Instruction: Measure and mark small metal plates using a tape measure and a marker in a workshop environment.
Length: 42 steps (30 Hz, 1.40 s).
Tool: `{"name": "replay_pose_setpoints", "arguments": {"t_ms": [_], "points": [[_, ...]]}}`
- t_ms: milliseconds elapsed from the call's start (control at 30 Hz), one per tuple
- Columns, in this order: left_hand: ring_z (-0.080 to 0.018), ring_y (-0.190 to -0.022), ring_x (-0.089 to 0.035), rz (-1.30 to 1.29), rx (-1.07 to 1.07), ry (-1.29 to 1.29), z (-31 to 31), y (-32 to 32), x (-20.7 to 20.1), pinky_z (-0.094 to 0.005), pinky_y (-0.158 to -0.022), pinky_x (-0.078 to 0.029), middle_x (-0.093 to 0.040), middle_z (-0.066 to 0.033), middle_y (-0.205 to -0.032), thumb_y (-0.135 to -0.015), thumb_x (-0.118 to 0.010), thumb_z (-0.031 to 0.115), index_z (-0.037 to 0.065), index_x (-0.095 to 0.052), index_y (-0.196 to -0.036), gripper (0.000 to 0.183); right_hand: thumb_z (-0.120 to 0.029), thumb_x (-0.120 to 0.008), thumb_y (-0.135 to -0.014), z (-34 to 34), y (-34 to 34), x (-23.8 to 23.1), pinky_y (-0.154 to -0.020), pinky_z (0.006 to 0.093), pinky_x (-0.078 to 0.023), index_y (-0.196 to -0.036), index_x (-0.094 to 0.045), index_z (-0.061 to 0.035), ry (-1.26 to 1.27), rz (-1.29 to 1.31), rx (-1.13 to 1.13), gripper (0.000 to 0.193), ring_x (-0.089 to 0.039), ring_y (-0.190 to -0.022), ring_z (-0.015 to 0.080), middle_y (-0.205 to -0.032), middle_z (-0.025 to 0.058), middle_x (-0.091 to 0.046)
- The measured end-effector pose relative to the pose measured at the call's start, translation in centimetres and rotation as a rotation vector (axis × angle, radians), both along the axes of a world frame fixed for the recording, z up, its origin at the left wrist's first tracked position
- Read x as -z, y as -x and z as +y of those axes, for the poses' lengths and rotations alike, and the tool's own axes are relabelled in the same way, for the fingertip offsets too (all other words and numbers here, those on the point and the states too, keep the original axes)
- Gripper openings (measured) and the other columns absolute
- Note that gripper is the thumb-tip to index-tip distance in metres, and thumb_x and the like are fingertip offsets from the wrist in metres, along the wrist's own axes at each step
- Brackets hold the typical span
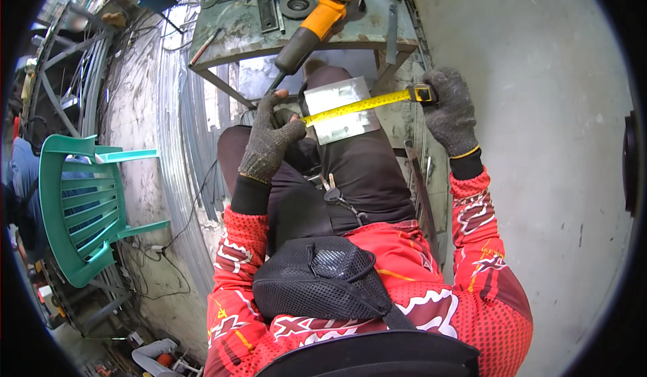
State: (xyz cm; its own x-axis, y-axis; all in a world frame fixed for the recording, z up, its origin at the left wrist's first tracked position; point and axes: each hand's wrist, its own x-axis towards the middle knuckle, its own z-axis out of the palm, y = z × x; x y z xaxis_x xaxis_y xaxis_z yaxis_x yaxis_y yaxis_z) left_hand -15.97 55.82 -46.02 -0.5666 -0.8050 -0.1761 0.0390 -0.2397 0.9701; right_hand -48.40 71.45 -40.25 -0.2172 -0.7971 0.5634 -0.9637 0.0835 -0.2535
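Observation:
A yellow tape measure (pixel 364 105) is drawn out between my two gloved hands. My right hand (pixel 450 111), in a grey knit glove, is closed around its black-and-yellow case. At the free end of the blade, my left hand (pixel 269 134) pinches the tip with bare fingertips showing from the glove. Under the blade, a pale, shiny flat plate (pixel 340 111) lies across my thigh. The blade crosses over the plate at a slight slant, rising to the right. Whether it touches the plate I cannot tell.
Ahead stands a worn metal table (pixel 236 37) carrying an orange angle grinder (pixel 315 30) whose handle juts over the near edge. A steel square (pixel 266 6) and a grinding disc (pixel 298 6) lie beside it. A green plastic chair (pixel 84 205) stands left, near metal strips (pixel 192 154) and loose cables.

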Motion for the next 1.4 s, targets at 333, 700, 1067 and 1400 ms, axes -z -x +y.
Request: {"name": "replay_pose_setpoints", "arguments": {"t_ms": [333, 700, 1067, 1400], "points": [[-0.0107, -0.094, -0.064, -0.037, -0.005, 0.001, 0.7, 2.1, -1.0, -0.0279, -0.081, -0.056, -0.065, -0.0048, -0.106, -0.092, -0.074, 0.002, 0.0, -0.045, -0.15, 0.065, 0.005, -0.071, -0.071, -0.3, -2.0, -0.8, -0.087, 0.0481, -0.052, -0.114, -0.065, -0.0109, -0.051, -0.077, -0.071, 0.047, -0.062, -0.104, 0.04, -0.113, 0.0146, -0.06], [-0.0083, -0.086, -0.059, -0.097, 0.017, 0.038, 0.7, 2.7, -1.6, -0.024, -0.079, -0.053, -0.059, 0.0011, -0.096, -0.087, -0.075, -0.001, -0.001, -0.046, -0.15, 0.069, 0.001, -0.073, -0.073, -0.5, -3.9, -1.7, -0.089, 0.0474, -0.051, -0.111, -0.067, -0.0101, -0.066, -0.122, -0.111, 0.04, -0.063, -0.103, 0.0376, -0.106, 0.0127, -0.063], [-0.015, -0.107, -0.063, -0.052, 0.024, -0.004, 0.6, 2.4, -0.9, -0.0298, -0.093, -0.056, -0.062, -0.0088, -0.124, -0.087, -0.075, 0.001, -0.002, -0.046, -0.15, 0.07, 0.0, -0.074, -0.075, -0.7, -4.4, -2.0, -0.09, 0.0478, -0.051, -0.111, -0.066, -0.0073, -0.094, -0.076, -0.127, 0.038, -0.063, -0.102, 0.0383, -0.108, 0.0144, -0.064], [-0.0127, -0.103, -0.063, -0.048, 0.041, -0.03, 0.7, 2.4, -1.0, -0.0286, -0.091, -0.055, -0.064, -0.0064, -0.12, -0.088, -0.075, 0.001, 0.0, -0.047, -0.149, 0.068, -0.01, -0.076, -0.078, -1.0, -4.7, -1.8, -0.083, 0.0487, -0.05, -0.113, -0.066, -0.0109, -0.066, -0.051, -0.149, 0.036, -0.062, -0.097, 0.0354, -0.101, 0.0117, -0.06]]}}
